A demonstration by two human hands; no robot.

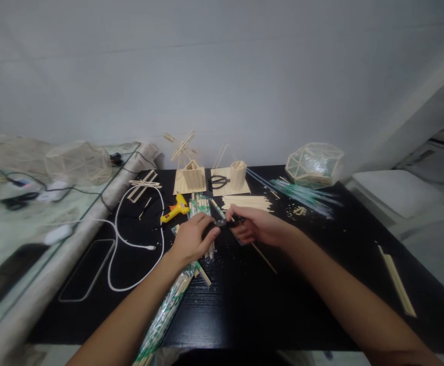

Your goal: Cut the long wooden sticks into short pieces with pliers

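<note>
Over the middle of the black table, my left hand and my right hand come close together. A small dark tool spans the space between their fingers; its kind is hard to make out. My left fingers curl round its near side, with the thumb along it. My right hand is closed at the tool's other end, and a thin wooden stick slants out below that hand. Beneath and beside my left hand lie plastic-wrapped bundles of wooden sticks. Just beyond is a yellow glue gun.
Loose sticks lie in a row behind my hands. Two stick-built models on bases stand by the wall, black-handled scissors beside one. A white cable loops at left near a phone. A faceted frame sits back right.
</note>
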